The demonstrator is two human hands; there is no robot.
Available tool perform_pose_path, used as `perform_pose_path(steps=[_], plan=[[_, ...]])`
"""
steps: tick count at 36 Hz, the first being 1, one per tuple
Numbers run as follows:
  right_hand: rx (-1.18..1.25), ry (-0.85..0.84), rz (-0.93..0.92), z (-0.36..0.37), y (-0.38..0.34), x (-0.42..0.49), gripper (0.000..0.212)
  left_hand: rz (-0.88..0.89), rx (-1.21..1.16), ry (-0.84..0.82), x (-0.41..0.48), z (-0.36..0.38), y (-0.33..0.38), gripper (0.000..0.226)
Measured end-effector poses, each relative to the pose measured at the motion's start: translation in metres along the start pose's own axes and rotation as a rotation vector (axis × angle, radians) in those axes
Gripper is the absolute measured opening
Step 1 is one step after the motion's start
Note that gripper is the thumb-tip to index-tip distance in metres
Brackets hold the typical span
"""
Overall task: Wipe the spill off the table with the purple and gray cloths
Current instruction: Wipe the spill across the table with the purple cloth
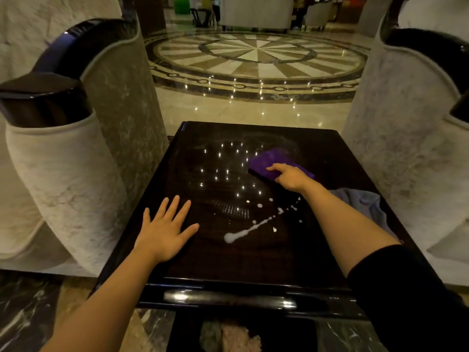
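A glossy dark table (317, 250) fills the middle of the view. A white liquid spill (243, 232) lies on it as a blob with a thin streak and scattered drops running up to the right. The purple cloth (269, 161) lies on the far part of the table, and my right hand (289, 176) rests on its near edge, fingers curled with the forefinger pointing left. The gray cloth (365, 204) lies crumpled by the table's right edge, partly behind my right forearm. My left hand (165, 229) lies flat on the table left of the spill, fingers spread.
Pale upholstered armchairs with black glossy arms stand close on the left (63, 161) and right (406, 148) of the table. A polished marble floor with a round pattern (258, 59) lies beyond. A metal handle (228, 298) runs along the table's near edge.
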State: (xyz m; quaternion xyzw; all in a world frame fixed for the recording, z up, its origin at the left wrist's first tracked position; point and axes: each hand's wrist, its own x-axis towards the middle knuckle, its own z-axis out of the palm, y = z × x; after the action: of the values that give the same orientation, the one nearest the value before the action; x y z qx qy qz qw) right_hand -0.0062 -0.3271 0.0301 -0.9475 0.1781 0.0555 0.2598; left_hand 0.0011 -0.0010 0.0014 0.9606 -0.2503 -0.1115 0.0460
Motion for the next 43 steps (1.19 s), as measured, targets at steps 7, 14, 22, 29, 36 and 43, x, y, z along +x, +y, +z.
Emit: perform_pose_path(steps=[7,14,22,29,36,43], plan=[[-0.083,-0.054,-0.123,0.025,-0.040,-0.016,0.052,0.000,-0.001,-0.007,0.000,0.000,-0.001,0.065],[-0.144,-0.102,-0.307,0.043,-0.060,-0.036,0.045,0.008,-0.008,-0.005,0.001,0.000,-0.001,0.066],[-0.120,-0.109,-0.429,0.056,-0.065,-0.067,0.041,0.015,-0.002,0.005,0.001,0.001,-0.002,0.066],[-0.029,-0.137,-0.456,0.069,-0.068,-0.116,0.042,0.023,-0.011,0.004,0.002,0.000,-0.002,0.067],[-0.104,-0.175,-0.502,0.079,-0.067,-0.174,0.042,0.033,0.000,0.008,0.001,0.000,-0.003,0.066],[-0.123,-0.168,-0.565,0.085,-0.065,-0.206,0.041,0.034,-0.008,-0.002,-0.002,-0.003,-0.002,0.066]])
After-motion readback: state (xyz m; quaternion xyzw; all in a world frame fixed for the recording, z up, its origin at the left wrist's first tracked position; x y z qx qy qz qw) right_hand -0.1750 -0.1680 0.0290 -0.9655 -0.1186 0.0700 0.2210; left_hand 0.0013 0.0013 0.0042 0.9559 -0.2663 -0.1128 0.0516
